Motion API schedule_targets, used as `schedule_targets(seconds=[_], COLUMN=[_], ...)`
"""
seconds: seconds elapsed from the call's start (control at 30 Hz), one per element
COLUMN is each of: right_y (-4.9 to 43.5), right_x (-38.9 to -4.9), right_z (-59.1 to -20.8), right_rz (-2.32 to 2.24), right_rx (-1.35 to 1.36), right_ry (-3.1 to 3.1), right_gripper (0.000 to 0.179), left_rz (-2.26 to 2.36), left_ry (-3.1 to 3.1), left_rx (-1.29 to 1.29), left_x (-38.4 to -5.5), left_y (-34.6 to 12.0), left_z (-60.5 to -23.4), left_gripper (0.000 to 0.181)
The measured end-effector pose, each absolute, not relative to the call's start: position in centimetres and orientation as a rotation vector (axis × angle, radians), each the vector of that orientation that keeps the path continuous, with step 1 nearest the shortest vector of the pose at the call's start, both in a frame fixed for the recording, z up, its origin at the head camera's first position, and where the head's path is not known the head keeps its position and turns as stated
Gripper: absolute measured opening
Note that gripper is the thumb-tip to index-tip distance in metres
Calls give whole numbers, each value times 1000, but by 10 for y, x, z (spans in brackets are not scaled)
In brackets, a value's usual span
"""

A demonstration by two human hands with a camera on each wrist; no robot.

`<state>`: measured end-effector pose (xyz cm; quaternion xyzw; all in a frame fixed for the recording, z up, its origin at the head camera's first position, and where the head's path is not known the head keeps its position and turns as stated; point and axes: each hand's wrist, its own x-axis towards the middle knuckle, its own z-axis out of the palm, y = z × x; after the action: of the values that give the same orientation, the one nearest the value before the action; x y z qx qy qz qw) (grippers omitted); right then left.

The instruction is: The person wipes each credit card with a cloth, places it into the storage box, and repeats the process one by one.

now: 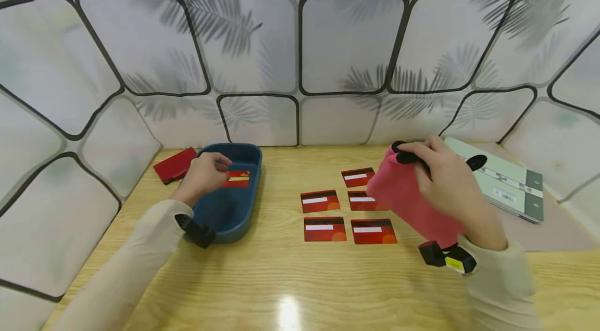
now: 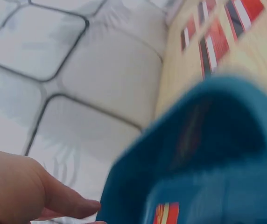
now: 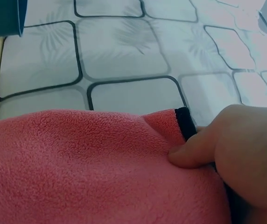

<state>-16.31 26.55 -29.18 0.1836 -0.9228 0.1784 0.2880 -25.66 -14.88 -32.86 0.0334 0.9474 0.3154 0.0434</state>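
The pink cloth (image 1: 408, 195) is soft and hangs down at a slant over the right side of the wooden table (image 1: 262, 274). It partly hides 1 of the red cards behind it. The right hand (image 1: 445, 185) has its top edge, gripped between the thumb and bent fingers. The left hand (image 1: 205, 177) is over the blue tray (image 1: 227, 212), with its fingers loosely bent and nothing seen in them.

The tray is long, with round corners. In it lies a red and yellow card (image 1: 240, 180), near the left fingers. The red cards (image 1: 325, 229) on the table each have a dark stripe and a white bar.

Only the right wrist view shows how fuzzy the cloth is, and how the thumb presses on it beside a black band (image 3: 185, 123). The left wrist view shows the left thumb next to the tray's rim, apart from the card inside. Only the head view shows the dark red case (image 1: 173, 165) by the tray and the pale green book (image 1: 508, 180) at the far right.

Counted up, there are 5 cards on the table, 1 card in the tray, 1 tray, 1 cloth, 1 case and 1 book.
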Motion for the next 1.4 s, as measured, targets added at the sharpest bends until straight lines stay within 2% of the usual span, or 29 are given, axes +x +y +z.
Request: schedule_targets(seconds=[0.23, 0.53, 0.9, 1.1, 1.23, 1.4], right_y=[274, 276, 277, 275, 272, 268], right_x=[-161, -161, -157, -148, -149, -150], right_z=[-286, -285, -283, -282, -281, -281], right_rz=[442, 458, 460, 464, 487, 477], right_rx=[387, 376, 391, 394, 433, 427], right_ry=[-2428, -2448, -2469, -2475, -2483, -2473], right_gripper=[34, 33, 33, 35, 34, 33], left_rz=[1191, 1504, 1729, 1662, 1635, 1525], left_ry=[2793, 2612, 2141, 2034, 2045, 2228], left_rx=[231, 184, 270, 388, 463, 397], left_x=[-248, -236, -276, -292, -301, -307], left_y=[-109, -40, 16, 37, 45, 52], left_z=[-323, -317, -363, -392, -402, -405], left_gripper=[27, 25, 35, 47, 49, 53])
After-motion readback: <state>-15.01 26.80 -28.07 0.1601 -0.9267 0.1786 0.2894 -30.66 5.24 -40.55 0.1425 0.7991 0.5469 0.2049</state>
